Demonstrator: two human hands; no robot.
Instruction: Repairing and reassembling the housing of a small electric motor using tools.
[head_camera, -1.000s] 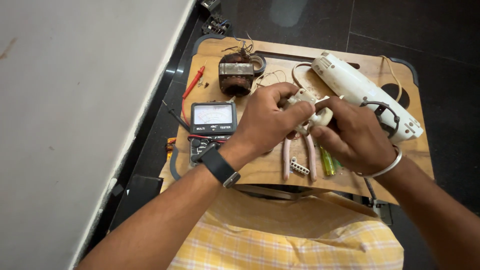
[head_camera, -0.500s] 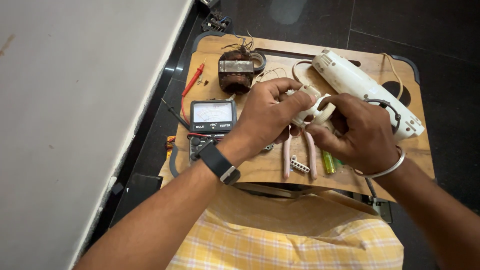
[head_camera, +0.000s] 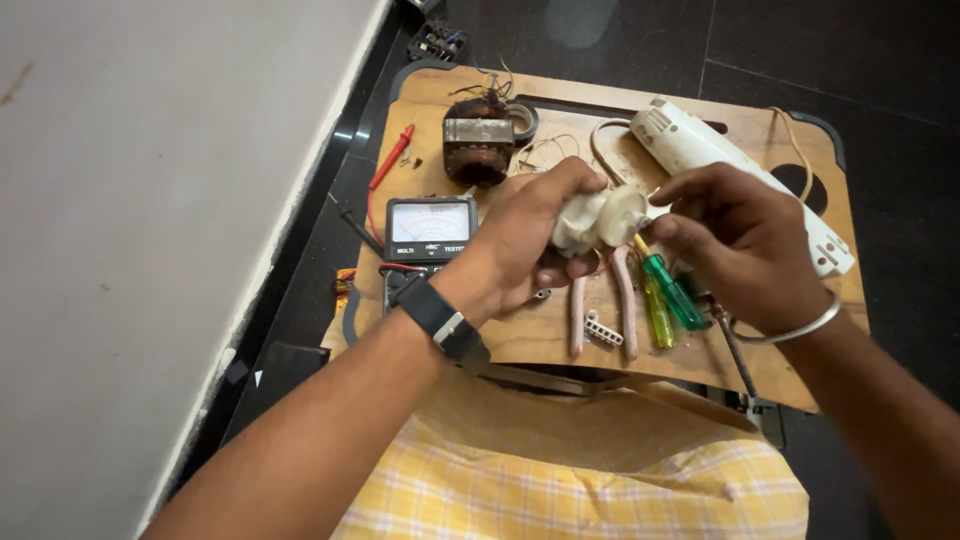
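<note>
My left hand (head_camera: 520, 245), a dark watch on its wrist, grips a small cream plastic part (head_camera: 598, 218) above a wooden board (head_camera: 780, 130). My right hand (head_camera: 745, 245), a metal bangle on its wrist, pinches the right end of that part with thumb and fingertips. A green screwdriver (head_camera: 675, 292) slants down from just under my right thumb; whether the thumb holds it is unclear. A yellow-green screwdriver (head_camera: 657, 318) lies beside it on the board.
On the board lie pink-handled pliers (head_camera: 625, 300), a small white terminal strip (head_camera: 603, 330), a white appliance housing (head_camera: 700, 150), a motor with copper windings (head_camera: 478, 145) and a red probe (head_camera: 392, 155). An analogue multimeter (head_camera: 430, 228) sits at the left edge. A grey wall (head_camera: 150, 200) rises on the left.
Both hands have lifted the cream part slightly and turned it. The green screwdriver now shows under my right thumb. The view has shifted a little.
</note>
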